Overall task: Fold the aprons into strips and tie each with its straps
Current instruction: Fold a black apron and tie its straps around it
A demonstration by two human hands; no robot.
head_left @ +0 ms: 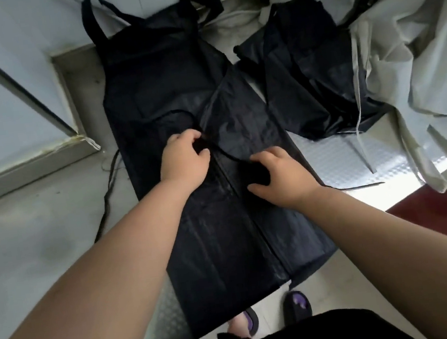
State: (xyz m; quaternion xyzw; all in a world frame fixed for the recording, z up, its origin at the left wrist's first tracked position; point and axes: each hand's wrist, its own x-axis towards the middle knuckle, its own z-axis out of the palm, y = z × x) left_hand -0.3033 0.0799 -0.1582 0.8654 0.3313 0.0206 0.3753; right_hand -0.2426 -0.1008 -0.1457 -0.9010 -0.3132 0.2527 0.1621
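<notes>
— Where's the apron [166,91]?
— Flat on the desk [343,159], running near to far, its right side folded in over the middle.
— And the hands?
— The left hand [184,160] pinches the strap [226,154] at the fold; the right hand [279,173] has its fingers [260,156] curled round the same strap, just to the right.
— Anything else?
— A crumpled apron [313,86] at the far right, with pale cloths [413,44] beyond it.

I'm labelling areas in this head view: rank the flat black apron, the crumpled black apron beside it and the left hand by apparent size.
Largest to smallest:
1. flat black apron
2. crumpled black apron
3. left hand
The hand is nearer the camera, yet plainly looks smallest.
</notes>
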